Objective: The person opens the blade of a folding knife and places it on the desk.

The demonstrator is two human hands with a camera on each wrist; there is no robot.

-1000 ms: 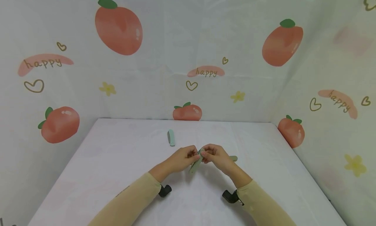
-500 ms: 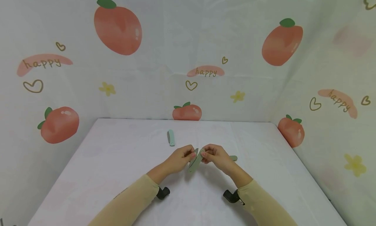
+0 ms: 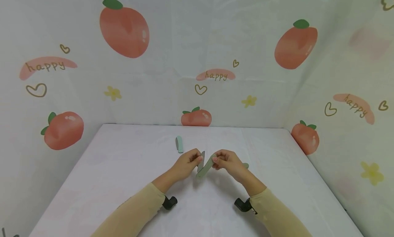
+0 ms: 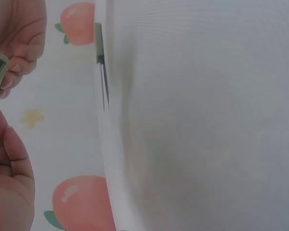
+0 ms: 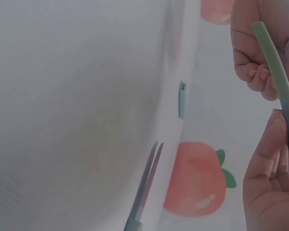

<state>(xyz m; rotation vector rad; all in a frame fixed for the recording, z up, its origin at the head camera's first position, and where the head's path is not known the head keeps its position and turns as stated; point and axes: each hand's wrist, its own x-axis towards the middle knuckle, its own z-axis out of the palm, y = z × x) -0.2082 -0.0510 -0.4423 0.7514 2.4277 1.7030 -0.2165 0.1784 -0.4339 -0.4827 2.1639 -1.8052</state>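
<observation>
A folding knife (image 3: 205, 168) with a pale green handle and grey blade is partly unfolded over the table, forming a narrow V. My left hand (image 3: 187, 163) pinches the blade between thumb and fingers, the tip rising above them. My right hand (image 3: 227, 161) pinches the handle's free end, while the pivot end points down towards me. From the right wrist, the curved green handle (image 5: 274, 67) runs across both hands and hides the blade. A second folding knife (image 3: 179, 144), mint coloured and folded, lies farther back on the table.
Behind my right hand lies another green-handled thing (image 3: 245, 165), mostly hidden in the head view; the wrist views show thin pointed grey parts (image 5: 147, 178) extending from it. White table (image 3: 123, 161) meets a fruit-printed curtain (image 3: 160, 76) at the back and sides.
My left hand has moved left and slightly away from me with the blade, swinging it out of the handle. The gap between blade and handle is wider. My right hand has barely moved.
</observation>
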